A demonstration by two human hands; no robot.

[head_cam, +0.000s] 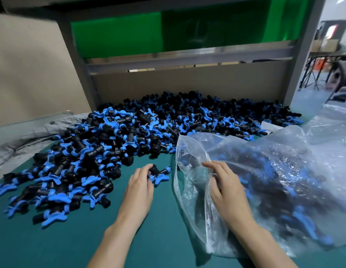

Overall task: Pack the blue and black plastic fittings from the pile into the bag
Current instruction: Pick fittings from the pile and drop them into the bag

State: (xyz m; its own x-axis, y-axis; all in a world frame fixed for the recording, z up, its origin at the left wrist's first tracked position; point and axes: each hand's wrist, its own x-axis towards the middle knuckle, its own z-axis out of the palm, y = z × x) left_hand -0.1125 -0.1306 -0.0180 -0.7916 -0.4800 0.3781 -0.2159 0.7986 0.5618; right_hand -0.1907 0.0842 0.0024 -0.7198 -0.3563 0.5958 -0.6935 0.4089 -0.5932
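A big pile of blue and black plastic fittings (pixel 129 132) covers the back and left of the green table mat (pixel 158 229). A clear plastic bag (pixel 274 180) lies on its side at the right, with many fittings inside and its mouth facing left. My left hand (pixel 139 188) is closed on a fitting (pixel 158 174) just left of the bag's mouth. My right hand (pixel 224 186) pinches the upper edge of the bag's opening and holds it up.
Cardboard walls (pixel 29 70) and a grey metal frame (pixel 77 60) close off the back and left. A crumpled grey cloth (pixel 23 138) lies at the left edge. More clear plastic (pixel 334 124) is heaped at the far right.
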